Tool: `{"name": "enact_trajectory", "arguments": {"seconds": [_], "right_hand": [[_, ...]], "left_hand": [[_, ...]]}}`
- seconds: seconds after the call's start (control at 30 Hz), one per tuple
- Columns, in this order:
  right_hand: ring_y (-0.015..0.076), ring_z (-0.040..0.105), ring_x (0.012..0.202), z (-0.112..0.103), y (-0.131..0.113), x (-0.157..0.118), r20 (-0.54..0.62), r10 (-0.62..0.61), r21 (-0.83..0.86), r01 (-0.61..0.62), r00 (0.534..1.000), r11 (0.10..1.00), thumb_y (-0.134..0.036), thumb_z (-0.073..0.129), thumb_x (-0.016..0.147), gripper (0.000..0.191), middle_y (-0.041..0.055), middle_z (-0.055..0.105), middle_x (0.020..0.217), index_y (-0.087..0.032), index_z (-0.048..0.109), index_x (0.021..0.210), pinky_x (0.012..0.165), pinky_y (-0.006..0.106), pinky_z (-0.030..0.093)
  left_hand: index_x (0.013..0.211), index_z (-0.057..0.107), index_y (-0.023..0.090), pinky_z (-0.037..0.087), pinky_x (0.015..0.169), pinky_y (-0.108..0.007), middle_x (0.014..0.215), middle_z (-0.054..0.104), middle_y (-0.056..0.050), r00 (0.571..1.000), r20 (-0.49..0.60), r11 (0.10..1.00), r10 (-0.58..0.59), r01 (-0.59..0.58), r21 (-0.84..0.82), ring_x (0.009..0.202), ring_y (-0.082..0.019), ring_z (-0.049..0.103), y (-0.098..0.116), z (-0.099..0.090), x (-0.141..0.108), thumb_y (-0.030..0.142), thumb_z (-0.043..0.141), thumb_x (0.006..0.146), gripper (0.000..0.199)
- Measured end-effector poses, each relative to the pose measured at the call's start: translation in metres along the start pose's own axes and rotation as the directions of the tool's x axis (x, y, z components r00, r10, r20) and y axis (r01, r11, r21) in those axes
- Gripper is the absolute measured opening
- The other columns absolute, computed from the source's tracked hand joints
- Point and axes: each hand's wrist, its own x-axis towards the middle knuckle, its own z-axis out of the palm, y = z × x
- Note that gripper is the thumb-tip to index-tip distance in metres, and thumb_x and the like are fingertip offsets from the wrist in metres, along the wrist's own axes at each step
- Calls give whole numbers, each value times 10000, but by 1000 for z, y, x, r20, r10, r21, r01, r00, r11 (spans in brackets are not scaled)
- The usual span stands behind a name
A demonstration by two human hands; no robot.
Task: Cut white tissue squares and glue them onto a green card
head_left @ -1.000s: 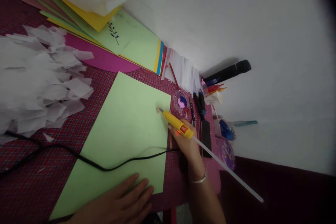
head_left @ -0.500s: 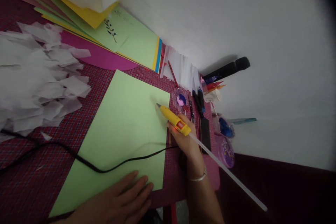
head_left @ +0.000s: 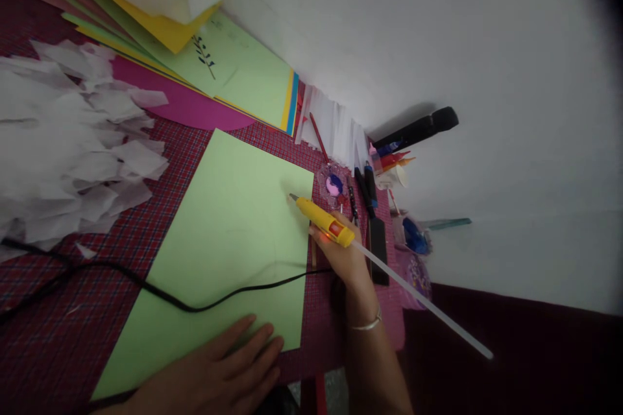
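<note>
My right hand (head_left: pixel 343 253) is wrapped round a yellow hot glue gun (head_left: pixel 324 219), whose red light glows. A long whitish glue stick (head_left: pixel 428 305) sticks out of its back end. The nozzle points over the right part of a light green sheet of paper (head_left: pixel 233 227); whether it touches the sheet I cannot tell. My left hand (head_left: pixel 228 363) rests flat with fingers spread on the sheet's near edge. A black cord (head_left: pixel 189 307) runs across the paper from the right hand's side to the left.
Cut white paper pieces (head_left: pixel 73 142) lie heaped at the left. Coloured sheets (head_left: pixel 257 87) are stacked at the back against the wall (head_left: pixel 438 32). Along the right stand white strips (head_left: pixel 333 126), a small dish (head_left: pixel 333 183) with pink and blue, a black box (head_left: pixel 378 249) and a blue-filled container (head_left: pixel 413 237).
The glue stick's far end has swung slightly upward as the glue gun tilts a little. My left hand stays in place on the sheet.
</note>
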Motion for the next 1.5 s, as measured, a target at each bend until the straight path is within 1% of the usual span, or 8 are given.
{"name": "enact_trajectory", "arguments": {"seconds": [0.17, 0.47, 0.7, 0.9, 1.1, 1.27, 1.4, 1.5], "right_hand": [[152, 525, 628, 2, 2, -1, 13, -6, 16, 6, 1000, 1000, -305, 685, 750, 162, -25, 566, 696, -224, 544, 746, 565, 270, 416], [139, 482, 536, 0, 15, 2, -89, -21, -85, 13, 996, 996, -360, 703, 753, 290, -40, 528, 589, -230, 473, 633, 523, 276, 409], [160, 544, 619, 2, 2, 0, 15, -13, 25, 13, 1000, 1000, -322, 695, 758, 168, -12, 601, 716, -217, 564, 757, 587, 287, 452], [186, 589, 764, 4, 1, -1, 22, -77, 66, 75, 997, 995, -258, 673, 759, 123, 8, 610, 821, -220, 570, 816, 709, 304, 479], [153, 501, 602, 2, 7, -3, -6, -2, -2, 2, 1000, 1000, -323, 691, 757, 203, -35, 538, 660, -226, 516, 728, 569, 276, 421], [133, 456, 544, 4, 13, -2, -73, -10, -57, 6, 997, 998, -356, 700, 748, 291, -51, 492, 597, -232, 459, 641, 532, 265, 397], [134, 450, 537, 7, 15, -1, -86, -18, -57, 13, 996, 998, -353, 687, 751, 307, -51, 476, 580, -239, 435, 618, 506, 257, 391], [154, 502, 597, 7, 13, -1, -61, -21, -11, 20, 998, 1000, -338, 691, 753, 257, -38, 513, 630, -239, 469, 670, 541, 262, 422]], "left_hand": [[1305, 620, 281, 292, 1069, -390, 1340, 631, -2, 1000, 22, 1000, 7, -7, -19, 1237, -195, 507, 0, 1, -1, 302, 519, 946, 374], [1307, 615, 280, 264, 1091, -418, 1352, 622, -1, 1000, 15, 1000, 12, -12, -18, 1253, -203, 503, 1, 1, -2, 335, 476, 975, 365], [1280, 633, 290, 272, 1083, -403, 1337, 627, 11, 1000, 17, 1000, 4, -4, -6, 1241, -188, 502, 2, -2, -2, 340, 460, 981, 349], [1271, 636, 283, 275, 1076, -399, 1321, 635, 9, 1000, 17, 1000, 4, -4, -8, 1226, -189, 509, 0, -6, 0, 314, 474, 970, 343], [1287, 622, 261, 271, 1073, -416, 1328, 633, -12, 1000, 21, 1000, 21, -21, -14, 1226, -208, 522, -1, -5, 1, 288, 466, 967, 357], [1281, 627, 291, 265, 1071, -411, 1328, 633, 19, 999, 42, 999, 24, -25, 32, 1229, -192, 517, -3, -9, 2, 331, 441, 989, 348], [1266, 638, 296, 283, 1055, -412, 1333, 628, 16, 998, 47, 999, 31, -33, 43, 1224, -197, 519, -3, -10, 3, 333, 444, 987, 342], [1274, 632, 292, 293, 1049, -418, 1338, 627, 9, 997, 65, 998, 43, -46, 44, 1227, -206, 517, -3, -12, 3, 311, 445, 984, 346]]}}
